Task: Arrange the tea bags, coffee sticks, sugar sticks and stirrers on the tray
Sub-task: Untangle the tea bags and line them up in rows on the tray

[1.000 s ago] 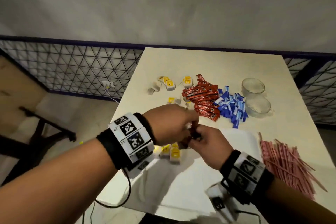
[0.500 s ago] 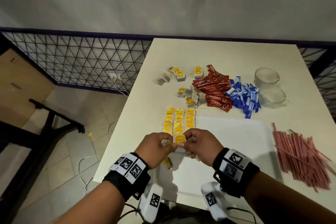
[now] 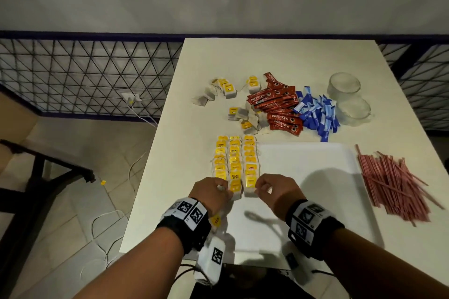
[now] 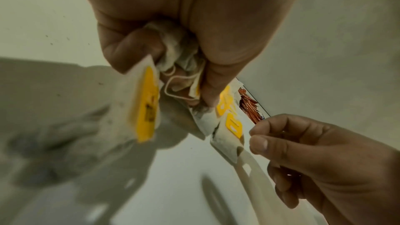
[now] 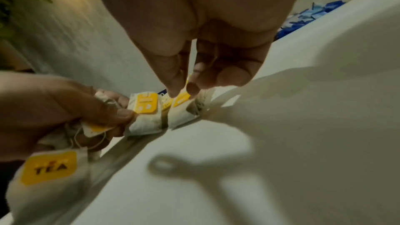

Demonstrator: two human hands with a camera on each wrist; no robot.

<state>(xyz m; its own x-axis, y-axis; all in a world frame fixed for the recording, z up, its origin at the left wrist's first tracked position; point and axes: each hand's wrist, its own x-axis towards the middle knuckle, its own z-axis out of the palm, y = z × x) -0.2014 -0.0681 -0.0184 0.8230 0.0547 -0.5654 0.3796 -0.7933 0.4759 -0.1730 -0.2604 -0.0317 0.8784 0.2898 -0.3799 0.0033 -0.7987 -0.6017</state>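
Our left fingers (image 4: 129, 47) are curled tight round a crumpled bunch of spare tea bags (image 4: 179, 50), strings and tags trailing, one bag dangling below the left hand (image 3: 211, 193); we keep them there as a supply so each bag can be fed out in turn. Our right fingers (image 5: 173, 81) pinch together at the yellow tag of the nearest bag in the third row, though whether they truly grip it we cannot tell; the right hand (image 3: 277, 189) seems to be squaring that bag against its neighbour.

The tea bag rows (image 3: 234, 162) lie in three neat columns along the left edge of the tray (image 3: 315, 177), tags up, so the rest stays free for the other goods. Beyond it on the bench (image 3: 267, 56) wait loose tea bags (image 3: 243, 116), coffee sticks (image 3: 277, 107) and sugar sticks (image 3: 318, 111); the stirrers (image 3: 393, 184) lie to the right.

Half a second ago both hands met over one bag at the row ends; now they have parted slightly, each at its own column.
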